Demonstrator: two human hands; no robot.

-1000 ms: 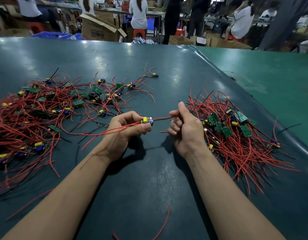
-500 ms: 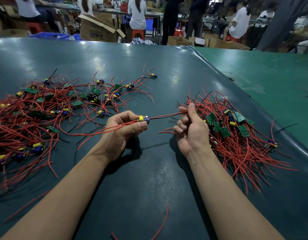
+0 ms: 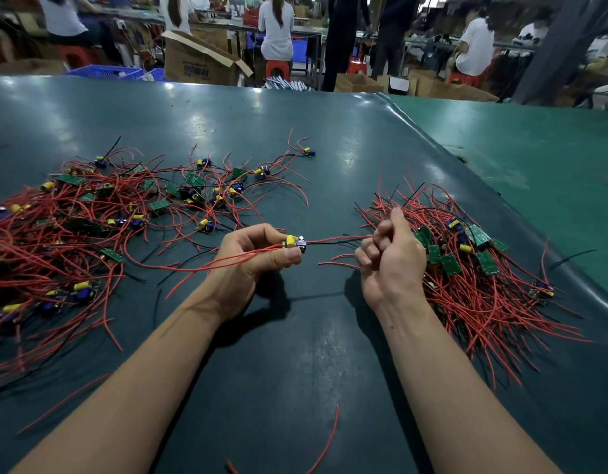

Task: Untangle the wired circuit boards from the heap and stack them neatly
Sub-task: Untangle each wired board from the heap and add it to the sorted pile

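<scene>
1. A small circuit board (image 3: 294, 243) (yellow capacitor up) is pinched by the left hand (image 3: 251, 265) above the table (image 3: 295, 354).
2. Its red wires (image 3: 336, 239) are gripped in the curled right hand (image 3: 391, 261), beside the sorted pile (image 3: 473, 268).

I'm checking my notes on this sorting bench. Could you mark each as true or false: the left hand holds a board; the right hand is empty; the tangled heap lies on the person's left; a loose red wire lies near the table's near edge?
1. The left hand pinches a circuit board. True.
2. The right hand is empty. False: it grips that board's wires.
3. The tangled heap lies on the person's left. True.
4. A loose red wire lies near the table's near edge. True.
5. The sorted pile lies left of both hands. False: it lies to the right.
</scene>
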